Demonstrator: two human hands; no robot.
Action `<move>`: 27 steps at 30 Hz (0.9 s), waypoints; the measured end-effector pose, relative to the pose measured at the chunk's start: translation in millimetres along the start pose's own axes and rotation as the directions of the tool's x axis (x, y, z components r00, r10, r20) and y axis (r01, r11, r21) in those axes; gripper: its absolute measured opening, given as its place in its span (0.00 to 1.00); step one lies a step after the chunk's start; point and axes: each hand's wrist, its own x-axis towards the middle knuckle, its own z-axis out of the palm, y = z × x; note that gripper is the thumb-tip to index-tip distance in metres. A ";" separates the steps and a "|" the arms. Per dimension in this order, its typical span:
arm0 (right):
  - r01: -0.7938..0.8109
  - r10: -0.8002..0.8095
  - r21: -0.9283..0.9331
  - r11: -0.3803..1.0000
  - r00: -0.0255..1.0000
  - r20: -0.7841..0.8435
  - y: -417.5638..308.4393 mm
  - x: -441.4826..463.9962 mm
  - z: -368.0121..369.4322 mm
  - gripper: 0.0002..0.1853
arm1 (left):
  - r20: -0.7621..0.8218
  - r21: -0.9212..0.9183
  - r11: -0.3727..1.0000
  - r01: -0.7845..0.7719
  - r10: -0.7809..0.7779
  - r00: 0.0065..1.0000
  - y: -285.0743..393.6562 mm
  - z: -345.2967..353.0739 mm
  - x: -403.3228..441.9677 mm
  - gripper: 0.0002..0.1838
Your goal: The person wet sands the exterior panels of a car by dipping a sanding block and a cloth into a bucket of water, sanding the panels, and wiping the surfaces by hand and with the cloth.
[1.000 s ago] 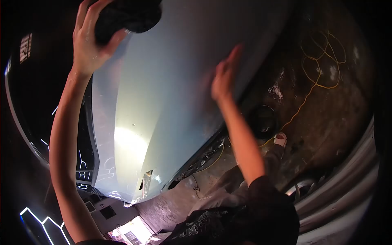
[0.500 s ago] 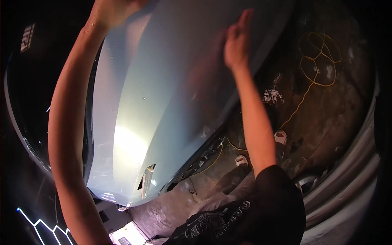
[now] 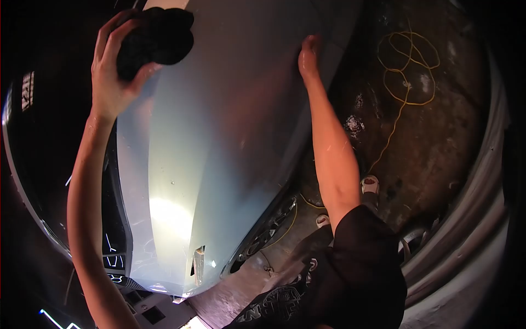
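A glossy, light grey-blue car body panel (image 3: 219, 137) fills the middle of the view, with a bright light reflection low on it. At the upper left, my left hand (image 3: 112, 66) is wrapped round a black soft pad or cloth (image 3: 159, 37), over the panel's left part. My right hand (image 3: 308, 55) is at the panel's right side, seen edge-on; its fingers are mostly hidden, and whether it touches the surface cannot be made out. A small rectangular opening (image 3: 198, 263) shows near the panel's lower end.
On the dark floor to the right lies a looped yellow cord (image 3: 408, 68), running down towards my feet. A wheel (image 3: 268, 233) shows below the panel's right edge. Grey draped sheeting (image 3: 460, 257) hangs at the lower right. Dark glass (image 3: 44, 148) is at the left.
My left hand came down into full view with the black pad, after rising partly out of frame. My right hand moved up from its first position, then slightly down and left.
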 end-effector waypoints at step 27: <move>0.135 -0.146 -0.290 0.947 0.989 -0.018 -68.4 8.4 43.6 0.36 | 0.071 -0.045 0.992 0.122 -0.118 0.990 8.6 -0.5 3.6 0.34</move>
